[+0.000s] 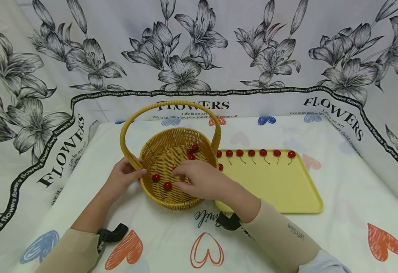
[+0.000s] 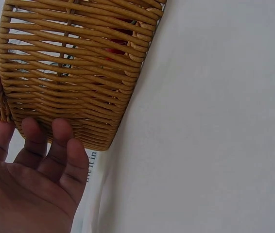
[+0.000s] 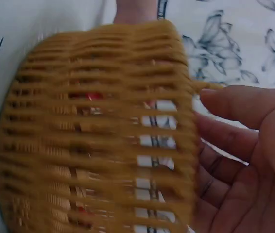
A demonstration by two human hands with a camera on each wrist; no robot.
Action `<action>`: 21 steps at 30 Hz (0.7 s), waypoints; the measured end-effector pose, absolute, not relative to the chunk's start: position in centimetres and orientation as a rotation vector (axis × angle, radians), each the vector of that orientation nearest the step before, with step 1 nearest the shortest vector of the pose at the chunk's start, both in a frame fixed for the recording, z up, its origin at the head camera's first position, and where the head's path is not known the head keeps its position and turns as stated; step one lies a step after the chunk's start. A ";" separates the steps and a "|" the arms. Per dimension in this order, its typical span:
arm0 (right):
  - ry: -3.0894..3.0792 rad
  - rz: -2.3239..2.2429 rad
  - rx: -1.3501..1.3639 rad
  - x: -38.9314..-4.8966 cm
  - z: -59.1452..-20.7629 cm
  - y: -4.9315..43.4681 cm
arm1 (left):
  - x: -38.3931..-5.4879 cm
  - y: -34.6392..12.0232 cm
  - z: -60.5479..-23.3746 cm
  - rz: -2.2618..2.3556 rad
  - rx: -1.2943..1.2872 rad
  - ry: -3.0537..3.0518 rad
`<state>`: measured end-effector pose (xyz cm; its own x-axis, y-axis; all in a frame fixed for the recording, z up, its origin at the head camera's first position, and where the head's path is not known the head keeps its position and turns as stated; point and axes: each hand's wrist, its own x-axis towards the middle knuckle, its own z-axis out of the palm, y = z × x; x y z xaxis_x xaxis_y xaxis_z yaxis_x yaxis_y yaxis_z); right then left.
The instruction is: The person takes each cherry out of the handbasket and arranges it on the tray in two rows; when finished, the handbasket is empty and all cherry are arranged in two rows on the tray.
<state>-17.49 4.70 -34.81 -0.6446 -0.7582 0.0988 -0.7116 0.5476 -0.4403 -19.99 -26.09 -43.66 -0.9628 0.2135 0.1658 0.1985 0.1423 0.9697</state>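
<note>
The round wicker basket stands on the table with its tall handle arching over it. My left hand grips its left rim near the handle's base, thumb above and fingers against the outer wall. Several red cherries lie inside, among them one cherry at the front and another cherry at the back. My right hand reaches over the right rim into the basket, fingers loosely bent and thumb apart. One cherry shows just beside its fingertips; no hold on it is visible.
A yellow tray lies right of the basket, partly behind my right forearm. Along its back edge runs a row of stemmed cherries, and another cherry sits at its left side. A flower-printed cloth hangs behind.
</note>
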 end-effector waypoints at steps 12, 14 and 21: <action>2.786 -0.124 -0.963 -18.1 -37.3 -2.2 | -20.0 -25.9 -43.3 2.007 0.421 2.373; 2.795 -0.069 -0.924 -18.1 -37.7 -2.7 | -20.0 -25.9 -43.4 2.003 0.420 2.372; 2.838 0.066 -0.942 -18.0 -38.7 -3.7 | -20.0 -26.0 -43.6 2.001 0.413 2.376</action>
<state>-18.01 -3.67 -38.72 -0.7913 -0.5911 -0.1560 -0.5978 0.8016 -0.0055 -20.01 -26.01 -43.58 -0.9652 0.2051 0.1621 0.1946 0.1498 0.9694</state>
